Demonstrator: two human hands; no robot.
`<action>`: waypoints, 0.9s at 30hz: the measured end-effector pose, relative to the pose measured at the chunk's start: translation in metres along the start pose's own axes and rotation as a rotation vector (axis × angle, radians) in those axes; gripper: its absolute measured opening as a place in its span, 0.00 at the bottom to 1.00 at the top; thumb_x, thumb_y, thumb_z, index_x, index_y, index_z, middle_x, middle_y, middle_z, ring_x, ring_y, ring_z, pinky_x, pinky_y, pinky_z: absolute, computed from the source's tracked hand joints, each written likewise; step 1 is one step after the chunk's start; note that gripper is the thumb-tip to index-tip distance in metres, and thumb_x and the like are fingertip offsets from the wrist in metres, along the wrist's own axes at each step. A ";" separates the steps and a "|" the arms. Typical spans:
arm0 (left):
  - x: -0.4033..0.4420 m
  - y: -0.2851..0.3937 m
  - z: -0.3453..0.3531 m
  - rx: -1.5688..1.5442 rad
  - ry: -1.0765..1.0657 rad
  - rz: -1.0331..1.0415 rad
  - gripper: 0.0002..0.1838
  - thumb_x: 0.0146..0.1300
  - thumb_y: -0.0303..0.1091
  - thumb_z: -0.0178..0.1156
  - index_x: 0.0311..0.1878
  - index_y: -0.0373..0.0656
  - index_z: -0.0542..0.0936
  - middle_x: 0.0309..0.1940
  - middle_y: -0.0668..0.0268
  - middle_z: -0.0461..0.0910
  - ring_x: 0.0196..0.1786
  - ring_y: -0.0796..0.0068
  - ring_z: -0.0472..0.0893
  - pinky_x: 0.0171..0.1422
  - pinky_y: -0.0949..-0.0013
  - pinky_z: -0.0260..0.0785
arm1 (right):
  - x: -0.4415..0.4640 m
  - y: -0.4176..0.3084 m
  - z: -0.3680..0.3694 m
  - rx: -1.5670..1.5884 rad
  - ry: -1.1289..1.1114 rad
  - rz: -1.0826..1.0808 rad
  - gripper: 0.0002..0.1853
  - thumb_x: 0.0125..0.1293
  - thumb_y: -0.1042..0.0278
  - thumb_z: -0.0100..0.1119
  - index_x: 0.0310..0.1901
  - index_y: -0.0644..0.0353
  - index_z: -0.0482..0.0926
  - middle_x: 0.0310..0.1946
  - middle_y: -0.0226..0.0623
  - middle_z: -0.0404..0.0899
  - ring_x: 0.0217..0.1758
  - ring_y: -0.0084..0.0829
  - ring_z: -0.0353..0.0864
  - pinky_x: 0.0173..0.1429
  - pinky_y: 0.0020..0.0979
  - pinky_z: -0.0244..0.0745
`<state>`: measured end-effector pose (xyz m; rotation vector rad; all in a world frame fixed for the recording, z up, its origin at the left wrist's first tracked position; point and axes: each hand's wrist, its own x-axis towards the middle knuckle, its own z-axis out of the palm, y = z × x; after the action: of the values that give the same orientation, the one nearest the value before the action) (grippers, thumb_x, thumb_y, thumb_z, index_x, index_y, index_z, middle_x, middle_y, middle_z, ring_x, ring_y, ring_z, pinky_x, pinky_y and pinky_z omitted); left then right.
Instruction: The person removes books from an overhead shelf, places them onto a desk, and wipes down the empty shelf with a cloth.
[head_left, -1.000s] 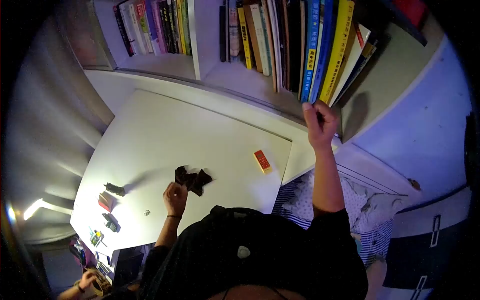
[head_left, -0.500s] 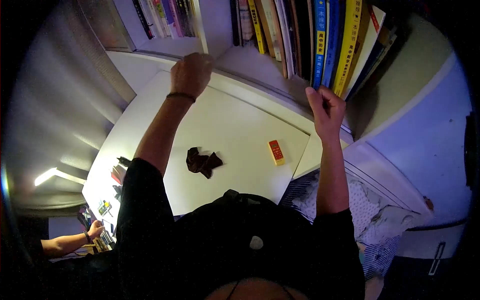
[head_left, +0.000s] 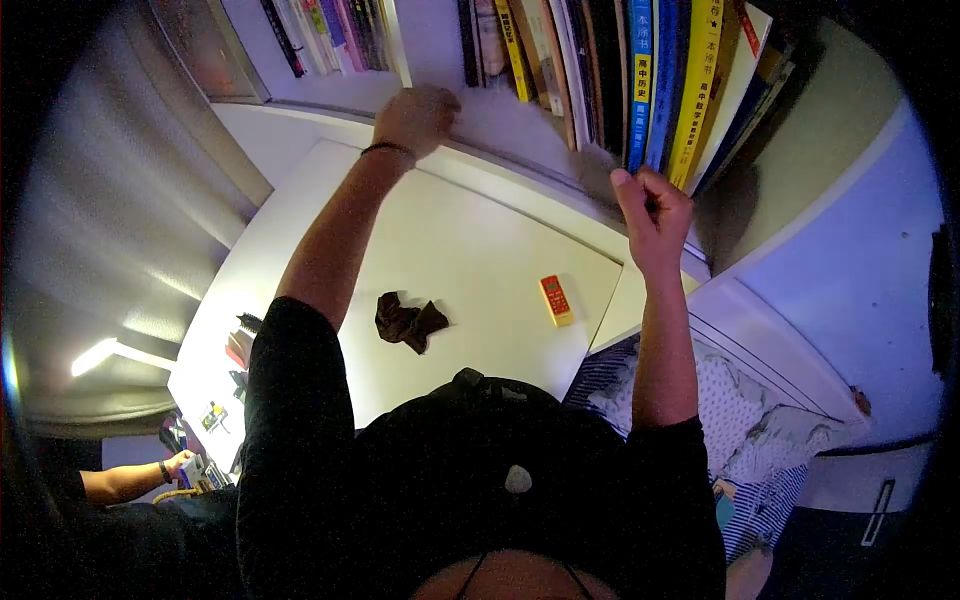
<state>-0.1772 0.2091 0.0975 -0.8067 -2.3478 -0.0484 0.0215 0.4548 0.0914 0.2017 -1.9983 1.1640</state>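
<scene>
My left hand [head_left: 416, 120] is raised in front of the lower shelf edge, with a dark band at its wrist. Motion smears its fingers, and I can make out nothing in them. My right hand [head_left: 655, 218] is raised below the blue and yellow books [head_left: 640, 90], fingers curled and thumb pointing up. The inside of that grip is dark, so anything in it is hidden. Below and between my hands, a crumpled dark brown piece [head_left: 410, 322], like cloth or a wrapper, lies on the white tabletop [head_left: 480, 240]. Right of it lies a small red and yellow toy phone [head_left: 555, 301].
Books stand upright on the white shelf [head_left: 520, 125] behind the table. A lit lamp [head_left: 95, 356] and small items are at the left, where another person's hand [head_left: 180, 465] is at work. Patterned bedding [head_left: 745, 410] lies at the lower right; a curtain [head_left: 110, 240] hangs left.
My left hand has moved to the right along the shelf edge. My right hand has hardly moved. The other person's hand has shifted slightly left.
</scene>
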 end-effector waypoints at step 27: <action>0.050 0.020 0.010 0.038 -0.672 -0.235 0.13 0.58 0.32 0.53 0.45 0.41 0.79 0.46 0.57 0.79 0.51 0.60 0.77 0.50 0.57 0.72 | -0.004 0.010 -0.001 -0.019 -0.017 -0.032 0.19 0.62 0.71 0.56 0.17 0.56 0.60 0.17 0.17 0.55 0.22 0.12 0.51 0.25 0.18 0.46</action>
<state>-0.2016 0.2550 0.1162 -0.5773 -3.0567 0.1966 0.0195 0.4601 0.0817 0.2340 -2.0131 1.1260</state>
